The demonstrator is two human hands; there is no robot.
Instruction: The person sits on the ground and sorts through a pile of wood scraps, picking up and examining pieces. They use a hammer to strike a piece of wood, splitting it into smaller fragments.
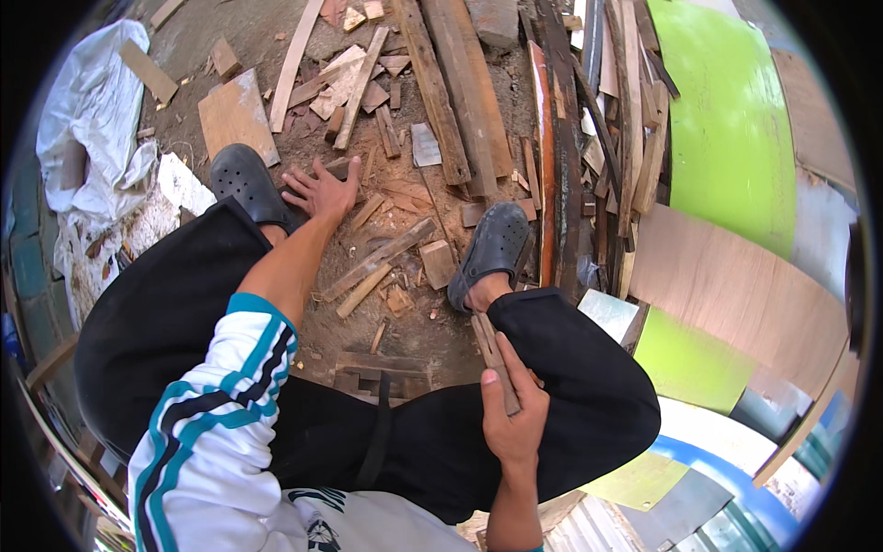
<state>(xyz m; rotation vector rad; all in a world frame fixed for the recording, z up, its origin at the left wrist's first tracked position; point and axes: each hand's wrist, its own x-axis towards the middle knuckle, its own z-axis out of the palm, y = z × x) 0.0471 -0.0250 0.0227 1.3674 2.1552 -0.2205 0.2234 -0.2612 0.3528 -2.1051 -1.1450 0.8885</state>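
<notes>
With the right hand (517, 419) pinched on the wood strip (488, 346), the left hand (322, 191), fingers spread wide, should close gently on the small block (339, 168), minding rough edges.

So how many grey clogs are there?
2. One clog is on the left foot, beside the left hand; the other is on the right foot, beyond the wood in the right hand. Scrap could hide more.

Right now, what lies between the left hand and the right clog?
The head view shows a wood strip near the left hand, a longer slat, and a squarish block by the clog.
</notes>
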